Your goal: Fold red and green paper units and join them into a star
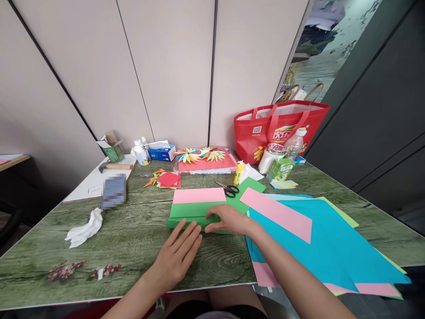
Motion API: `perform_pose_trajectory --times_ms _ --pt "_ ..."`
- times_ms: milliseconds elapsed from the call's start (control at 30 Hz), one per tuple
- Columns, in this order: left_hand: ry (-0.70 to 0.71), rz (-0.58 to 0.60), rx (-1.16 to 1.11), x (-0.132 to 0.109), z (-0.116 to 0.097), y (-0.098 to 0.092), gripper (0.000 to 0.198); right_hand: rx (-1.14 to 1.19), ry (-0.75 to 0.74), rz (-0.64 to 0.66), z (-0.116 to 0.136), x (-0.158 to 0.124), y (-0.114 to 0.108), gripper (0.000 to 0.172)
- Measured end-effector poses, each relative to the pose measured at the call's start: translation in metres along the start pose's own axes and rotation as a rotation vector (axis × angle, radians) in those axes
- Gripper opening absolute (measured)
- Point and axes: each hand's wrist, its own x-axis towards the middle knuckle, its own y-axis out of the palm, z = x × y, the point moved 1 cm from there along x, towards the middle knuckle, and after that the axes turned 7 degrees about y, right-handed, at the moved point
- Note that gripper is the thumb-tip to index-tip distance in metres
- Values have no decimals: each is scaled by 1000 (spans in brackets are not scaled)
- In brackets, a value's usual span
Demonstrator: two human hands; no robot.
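A green paper sheet (189, 210) lies in front of me, its near edge folded or rolled up, with a pink paper strip (199, 195) along its far side. My left hand (177, 252) rests palm down with its fingers stretched out, fingertips on the near green edge. My right hand (229, 219) is curved over the right part of the green sheet; thumb and forefinger are apart, touching the paper. Just beyond my right hand lie black-handled scissors (230, 190). Another pink strip (279, 214) lies to the right on large blue sheets (332, 248).
A glue stick (238, 173), folded paper stars (199, 154), a tissue box (162, 153) and a red bag (252, 139) stand toward the wall. At left are a hammer (116, 166), a blurred blue item (113, 191) and a crumpled tissue (85, 228).
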Motion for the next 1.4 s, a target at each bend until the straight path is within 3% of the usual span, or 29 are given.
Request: perform_pose_trajectory --times_ms 167,367,500,567,733,833,1200,1400 --pt "-114 184 46 1 4 25 38 -73 43 -27 -2 16 -2 42" --pt "-242 269 -14 -6 10 44 37 -292 84 -117 7 20 4 44" --pt "-296 292 -44 -10 9 51 39 -421 71 -145 14 8 18 19" --pt "-317 284 -57 -12 9 53 40 -445 66 -186 14 1 29 15" --pt "-321 282 -61 -14 8 55 42 -380 58 -374 8 -14 63 28" --pt "-306 285 -28 -14 7 55 42 -366 49 -398 4 -18 76 34" --pt "-314 324 20 -15 4 56 44 -358 26 -418 3 -20 76 33" --pt "-336 342 2 -15 2 57 43 -390 33 -490 3 -18 82 33"
